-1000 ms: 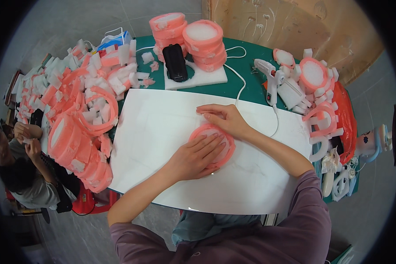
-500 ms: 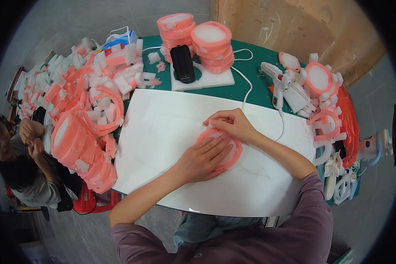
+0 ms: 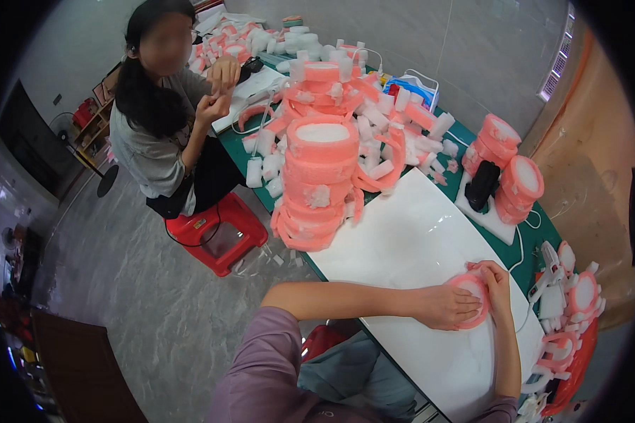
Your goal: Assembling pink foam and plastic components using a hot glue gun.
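A round white foam disc with a pink foam ring (image 3: 470,283) around it lies on the white board (image 3: 395,243). My left hand (image 3: 448,307) rests over it, fingers stretched out and lying flat across its white middle. At the ring's far right edge, my right hand (image 3: 497,280) has its thumb and fingers pinched together. Whatever is between those fingertips is too small to make out. Part of the disc is hidden under my left hand.
Left of the board stands a tall stack of pink foam rings (image 3: 322,169), with loose foam scraps around it. A black case (image 3: 482,186) is beside more stacked rings (image 3: 521,185). A white glue gun (image 3: 545,271) lies at right. Another person (image 3: 164,113) sits near a red stool (image 3: 222,229).
The view has swung to the left, bringing the other person and the foam stack further in. Both hands remain at the ring, my left one still flat on it.
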The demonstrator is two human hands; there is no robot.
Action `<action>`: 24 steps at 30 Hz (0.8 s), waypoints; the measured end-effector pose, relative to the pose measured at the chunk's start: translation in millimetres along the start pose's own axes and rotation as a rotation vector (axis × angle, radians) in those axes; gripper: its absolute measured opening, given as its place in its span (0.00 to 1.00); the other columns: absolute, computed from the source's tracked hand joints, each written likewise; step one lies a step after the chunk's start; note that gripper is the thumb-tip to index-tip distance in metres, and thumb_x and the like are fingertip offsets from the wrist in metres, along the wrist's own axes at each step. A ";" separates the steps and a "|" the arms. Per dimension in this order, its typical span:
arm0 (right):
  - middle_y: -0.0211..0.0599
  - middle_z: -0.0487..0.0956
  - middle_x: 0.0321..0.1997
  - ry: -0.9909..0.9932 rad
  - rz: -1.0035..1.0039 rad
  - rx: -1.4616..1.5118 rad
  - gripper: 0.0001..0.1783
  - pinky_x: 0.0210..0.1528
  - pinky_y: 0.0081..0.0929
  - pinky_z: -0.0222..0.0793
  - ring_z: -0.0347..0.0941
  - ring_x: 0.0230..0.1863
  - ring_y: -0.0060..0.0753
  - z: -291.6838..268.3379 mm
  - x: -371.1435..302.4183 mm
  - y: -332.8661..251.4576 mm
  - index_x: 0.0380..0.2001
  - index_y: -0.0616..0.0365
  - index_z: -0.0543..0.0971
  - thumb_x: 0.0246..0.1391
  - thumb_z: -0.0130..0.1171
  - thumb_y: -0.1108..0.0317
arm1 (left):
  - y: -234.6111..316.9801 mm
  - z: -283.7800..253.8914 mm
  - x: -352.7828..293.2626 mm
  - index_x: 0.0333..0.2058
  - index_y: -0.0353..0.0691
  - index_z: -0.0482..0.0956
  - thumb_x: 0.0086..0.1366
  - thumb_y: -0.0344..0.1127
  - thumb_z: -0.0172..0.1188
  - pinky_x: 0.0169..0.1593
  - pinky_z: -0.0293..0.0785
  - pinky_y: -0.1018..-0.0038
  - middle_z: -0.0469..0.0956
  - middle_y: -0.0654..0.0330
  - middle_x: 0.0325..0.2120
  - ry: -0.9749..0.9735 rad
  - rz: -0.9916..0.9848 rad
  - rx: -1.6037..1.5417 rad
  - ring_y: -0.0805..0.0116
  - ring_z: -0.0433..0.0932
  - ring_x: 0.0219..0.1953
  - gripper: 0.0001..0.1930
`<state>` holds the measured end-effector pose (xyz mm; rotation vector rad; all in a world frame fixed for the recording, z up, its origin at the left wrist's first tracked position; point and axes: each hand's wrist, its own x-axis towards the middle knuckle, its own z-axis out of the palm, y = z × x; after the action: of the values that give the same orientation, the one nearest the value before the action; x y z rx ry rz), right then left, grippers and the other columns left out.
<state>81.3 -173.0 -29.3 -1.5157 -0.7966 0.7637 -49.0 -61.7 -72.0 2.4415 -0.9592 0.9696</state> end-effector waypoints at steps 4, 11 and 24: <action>0.42 0.77 0.34 0.021 -0.007 -0.153 0.11 0.41 0.21 0.66 0.71 0.35 0.26 1.7 1.0 -3.4 0.29 0.68 0.74 0.53 0.45 0.71 | -4.0 3.0 2.2 0.41 0.31 0.72 0.49 0.40 0.59 0.53 0.63 0.67 0.72 0.50 0.42 0.039 -0.014 -0.079 0.58 0.71 0.47 0.23; 0.40 0.77 0.31 0.057 -0.029 -0.121 0.18 0.39 0.21 0.66 0.71 0.33 0.26 6.5 -3.7 -8.5 0.28 0.68 0.75 0.53 0.46 0.61 | -9.1 9.7 6.7 0.41 0.31 0.72 0.48 0.38 0.58 0.52 0.64 0.66 0.73 0.50 0.42 0.075 -0.043 -0.165 0.59 0.71 0.47 0.21; 0.41 0.78 0.23 0.006 0.087 -0.270 0.25 0.36 0.22 0.69 0.73 0.27 0.26 1.6 -2.6 -20.8 0.24 0.67 0.78 0.53 0.39 0.56 | -5.4 -0.5 11.2 0.40 0.31 0.72 0.51 0.38 0.56 0.52 0.63 0.65 0.72 0.50 0.42 0.011 -0.008 -0.103 0.58 0.71 0.47 0.19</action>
<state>77.3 -173.0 -8.6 -1.8023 -0.8597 0.7363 -39.4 -62.8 -64.1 2.3512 -0.9698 0.9072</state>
